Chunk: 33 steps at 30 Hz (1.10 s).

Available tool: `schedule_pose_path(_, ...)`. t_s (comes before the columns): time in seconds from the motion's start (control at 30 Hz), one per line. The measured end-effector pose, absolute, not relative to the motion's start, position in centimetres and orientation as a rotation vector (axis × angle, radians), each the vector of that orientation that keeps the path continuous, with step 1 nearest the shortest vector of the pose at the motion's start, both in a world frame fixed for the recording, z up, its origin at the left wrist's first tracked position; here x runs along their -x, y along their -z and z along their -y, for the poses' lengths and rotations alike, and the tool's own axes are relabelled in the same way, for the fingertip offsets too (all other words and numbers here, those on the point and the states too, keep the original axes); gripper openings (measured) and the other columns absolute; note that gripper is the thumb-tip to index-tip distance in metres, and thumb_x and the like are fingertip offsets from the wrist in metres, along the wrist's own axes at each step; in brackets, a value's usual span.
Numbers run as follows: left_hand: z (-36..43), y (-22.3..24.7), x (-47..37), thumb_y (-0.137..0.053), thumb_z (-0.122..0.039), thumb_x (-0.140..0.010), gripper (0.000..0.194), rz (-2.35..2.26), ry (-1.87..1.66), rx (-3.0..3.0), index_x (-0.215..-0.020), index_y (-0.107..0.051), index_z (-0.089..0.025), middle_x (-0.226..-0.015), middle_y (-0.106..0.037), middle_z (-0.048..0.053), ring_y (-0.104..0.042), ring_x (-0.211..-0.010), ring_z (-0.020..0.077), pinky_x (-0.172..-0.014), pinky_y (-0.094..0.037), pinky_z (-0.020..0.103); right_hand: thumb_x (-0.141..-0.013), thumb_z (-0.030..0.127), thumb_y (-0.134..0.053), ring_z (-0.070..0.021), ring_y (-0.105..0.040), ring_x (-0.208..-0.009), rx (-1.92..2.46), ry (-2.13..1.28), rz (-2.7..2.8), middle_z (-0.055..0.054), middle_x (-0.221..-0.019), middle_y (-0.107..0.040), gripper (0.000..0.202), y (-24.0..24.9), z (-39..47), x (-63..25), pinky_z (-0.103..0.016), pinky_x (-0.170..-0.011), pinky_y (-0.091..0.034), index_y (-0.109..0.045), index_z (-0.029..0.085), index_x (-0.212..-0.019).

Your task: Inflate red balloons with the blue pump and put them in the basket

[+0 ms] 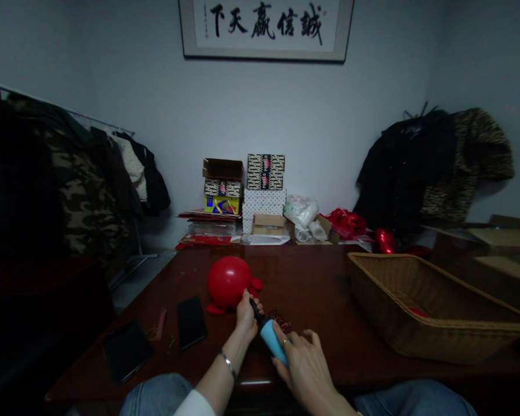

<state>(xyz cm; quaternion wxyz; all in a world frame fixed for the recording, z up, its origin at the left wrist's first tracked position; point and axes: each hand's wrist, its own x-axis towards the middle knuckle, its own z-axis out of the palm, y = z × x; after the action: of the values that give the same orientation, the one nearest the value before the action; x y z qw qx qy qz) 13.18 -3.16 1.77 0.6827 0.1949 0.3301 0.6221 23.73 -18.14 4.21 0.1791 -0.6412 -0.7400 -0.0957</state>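
Note:
A round, inflated red balloon (227, 280) rests on the table in front of me, with small red flaps showing at its sides. My left hand (246, 316) is closed at the balloon's near side, where the black nozzle of a blue hand pump (274, 343) meets it. The fingers hide the balloon's neck. My right hand (305, 363) grips the pump's light blue body, thumb along its top and some fingers partly spread. Just beyond the pump lies a small dark reddish bundle (281, 321) that I cannot make out.
A wicker basket (398, 315) with something red inside stands at right. Left on the brown table (320, 289) lie a black phone-like slab (191, 322), another dark flat item (127, 351) and a reddish stick (160, 324). Boxes (265, 202) and plastic bags (302, 211) line the back.

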Motion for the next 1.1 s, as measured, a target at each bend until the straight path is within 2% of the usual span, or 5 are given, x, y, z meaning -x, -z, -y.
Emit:
schedule_pose_path(0.27, 2.0, -1.9, -12.2, -0.058, -0.048, -0.076, 0.035, -0.726, -1.451, -0.424, -0.069, -0.041, -0.019, -0.047, -0.041, -0.006, -0.038, -0.036, 0.0064, -0.036, -0.028, 0.018, -0.076, 0.026, -0.055, -0.0189, -0.058, -0.085, 1.711, 0.272, 2.143, -0.001, -0.091, -0.062, 0.06, -3.1, 20.4, -26.0, -0.039, -0.088, -0.025, -0.036, 0.03, -0.133)
schedule_pose_path(0.53, 1.8, -2.3, -11.7, -0.057, -0.046, -0.078, 0.033, -0.724, -1.477, -0.41, -0.069, -0.041, -0.018, -0.048, -0.041, -0.006, -0.04, -0.037, 0.0066, -0.036, -0.03, 0.017, -0.069, 0.027, -0.06, -0.0151, -0.06, -0.076, 1.575, 0.379, 2.181, 0.003, -0.089, -0.064, 0.075, -0.8, 22.6, -29.5, -0.035, -0.085, -0.027, -0.027, 0.032, -0.136)
schedule_pose_path(0.8, 1.7, -2.1, -11.7, -0.057, -0.048, -0.078, 0.035, -0.719, -1.492, -0.392, -0.067, -0.041, -0.018, -0.047, -0.04, -0.006, -0.038, -0.036, 0.0059, -0.036, -0.028, 0.017, -0.07, 0.027, -0.058, -0.0148, -0.06, -0.075, 1.605, 0.429, 2.149, 0.004, -0.086, -0.064, 0.067, -1.3, 22.3, -28.8, -0.035, -0.084, -0.027, -0.035, 0.031, -0.132)
schedule_pose_path(1.1, 2.3, -2.7, -12.2, -0.053, -0.047, -0.08, 0.033, -0.69, -1.484, -0.439, -0.069, -0.039, -0.019, -0.047, -0.042, -0.006, -0.038, -0.036, 0.006, -0.036, -0.028, 0.017, -0.076, 0.028, -0.056, -0.0177, -0.058, -0.085, 1.732, 0.253, 2.137, -0.001, -0.091, -0.063, 0.062, -4.1, 20.2, -26.3, -0.037, -0.089, -0.024, -0.035, 0.032, -0.134)
